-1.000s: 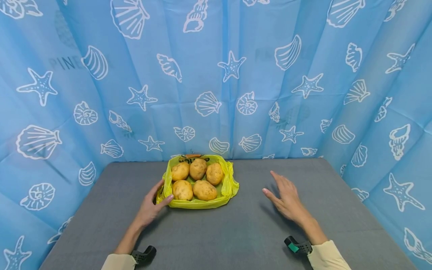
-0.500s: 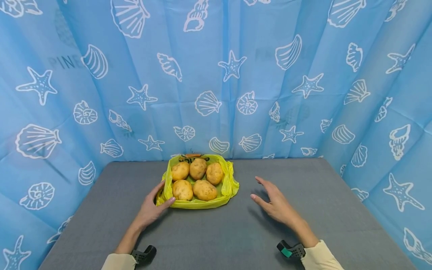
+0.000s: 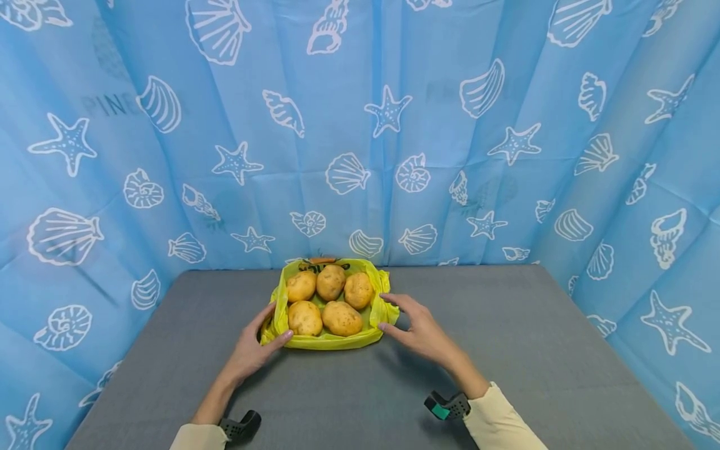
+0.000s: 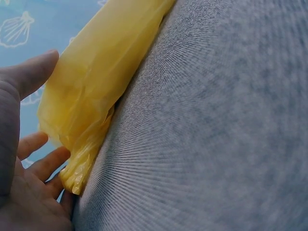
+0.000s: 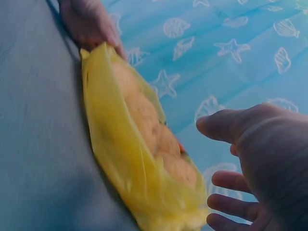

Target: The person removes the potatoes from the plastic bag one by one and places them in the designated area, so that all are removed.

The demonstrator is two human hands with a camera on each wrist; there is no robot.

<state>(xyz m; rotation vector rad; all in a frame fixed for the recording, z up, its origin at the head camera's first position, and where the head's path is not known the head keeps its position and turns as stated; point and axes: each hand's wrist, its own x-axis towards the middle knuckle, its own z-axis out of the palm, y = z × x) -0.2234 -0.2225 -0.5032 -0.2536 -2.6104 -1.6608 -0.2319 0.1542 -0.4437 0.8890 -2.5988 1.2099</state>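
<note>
A blue shell-print curtain (image 3: 337, 94) hangs behind the grey, woven-looking table (image 3: 349, 400). My left hand (image 3: 253, 344), fingers spread, touches the crinkled yellow plastic bag (image 3: 332, 342) on it; my right hand (image 3: 419, 328), fingers apart, has come to its other end, contact unclear. Inside, five rounded potatoes (image 3: 342, 319), undersides hidden.

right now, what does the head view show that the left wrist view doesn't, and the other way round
Only the head view: five potatoes, the right hand at the bag's right end, both cream sleeves and the dark wristbands.

Only the left wrist view: the lower fingers of the left hand, by the bag's crumpled end; from above they are hidden.

Both: the yellow bag, the left thumb, the grey table and the blue curtain with white shells.
</note>
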